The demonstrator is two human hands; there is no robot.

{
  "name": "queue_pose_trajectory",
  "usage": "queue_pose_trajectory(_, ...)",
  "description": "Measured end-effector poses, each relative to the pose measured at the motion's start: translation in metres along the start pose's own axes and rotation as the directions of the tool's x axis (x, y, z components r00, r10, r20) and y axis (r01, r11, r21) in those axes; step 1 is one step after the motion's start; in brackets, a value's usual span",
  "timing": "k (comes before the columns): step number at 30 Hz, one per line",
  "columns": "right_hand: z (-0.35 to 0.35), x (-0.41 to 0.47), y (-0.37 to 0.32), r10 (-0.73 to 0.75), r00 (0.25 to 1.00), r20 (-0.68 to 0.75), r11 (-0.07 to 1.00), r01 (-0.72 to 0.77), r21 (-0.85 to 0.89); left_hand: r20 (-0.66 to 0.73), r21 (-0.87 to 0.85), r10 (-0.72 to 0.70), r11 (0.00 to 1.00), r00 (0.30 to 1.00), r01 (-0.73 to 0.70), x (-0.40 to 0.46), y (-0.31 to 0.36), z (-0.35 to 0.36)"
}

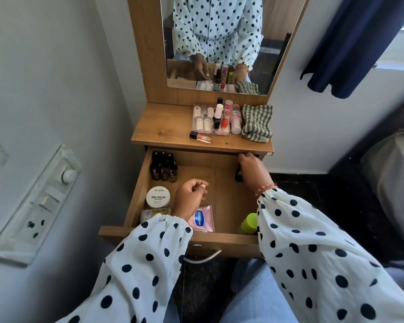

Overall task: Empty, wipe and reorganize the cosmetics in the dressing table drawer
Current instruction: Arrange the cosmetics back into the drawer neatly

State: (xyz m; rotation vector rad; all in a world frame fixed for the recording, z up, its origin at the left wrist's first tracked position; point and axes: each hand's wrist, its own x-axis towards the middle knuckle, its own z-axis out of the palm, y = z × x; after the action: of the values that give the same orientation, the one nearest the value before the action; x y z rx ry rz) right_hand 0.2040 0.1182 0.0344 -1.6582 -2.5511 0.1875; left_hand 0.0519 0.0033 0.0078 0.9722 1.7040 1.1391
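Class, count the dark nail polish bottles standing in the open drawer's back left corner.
6 bottles, in two rows of three against the drawer wall: back row near the rear edge, front row before it. Others may be hidden; the right hand grips another dark item.

left grip loosely fisted (holding nothing), right grip reaching forward with fingers curled downward.
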Motion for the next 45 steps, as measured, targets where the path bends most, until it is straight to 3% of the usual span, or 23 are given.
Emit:
queue_pose_trajectory(10,0.008,-0.004,-0.001,-0.03,0.995,-0.093,0.994,0.019,-0.107,0.01,0.002,0.006,1.0,1.0,-0.006,0.0,0.0,-0.001)
queue_pose_trajectory(24,-0.001,-0.006,0.014,0.037,0.993,-0.113,0.997,-0.045,-0.067,-0.014,0.008,0.006,1.0,1.0,-0.006,-0.001,0.0,-0.001)
queue_pose_trajectory(36,-0.007,-0.024,-0.005,0.03,0.972,-0.233,0.992,0.0,0.129,-0.014,0.066,0.003,0.998,1.0,-0.002,-0.004,0.003,-0.001)
queue_pose_trajectory(45,-0.024,-0.017,-0.031,-0.053,0.953,-0.298,0.974,0.114,0.193,-0.05,-0.002,0.034,0.999,0.998,-0.034,0.0,0.015,-0.006)
